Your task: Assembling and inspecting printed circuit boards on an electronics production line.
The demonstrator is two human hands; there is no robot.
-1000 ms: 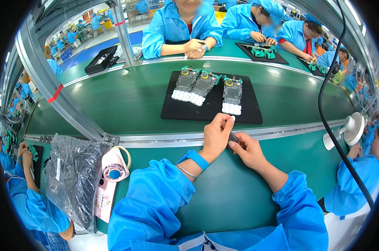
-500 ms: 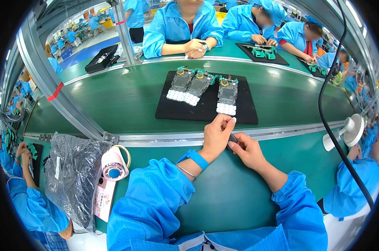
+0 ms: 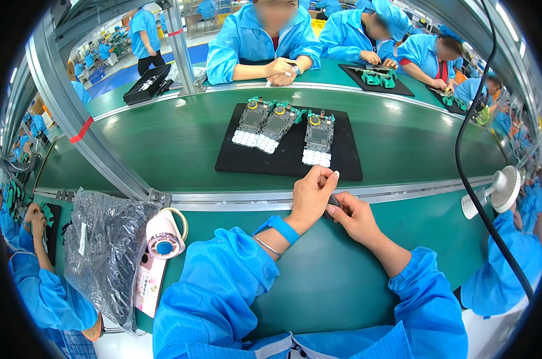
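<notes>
Two hands meet at the near edge of the belt (image 3: 163,143): our left hand (image 3: 310,197) pinches fingertips together over a small dark part (image 3: 333,201), and our right hand (image 3: 354,218) grips its other end. What the part is, we cannot tell. Three boards (image 3: 319,139) lie on the black mat (image 3: 283,161) just beyond. We should keep both wrists resting on the bench, work close to the mat, and hold the part lightly so it does not slip
</notes>
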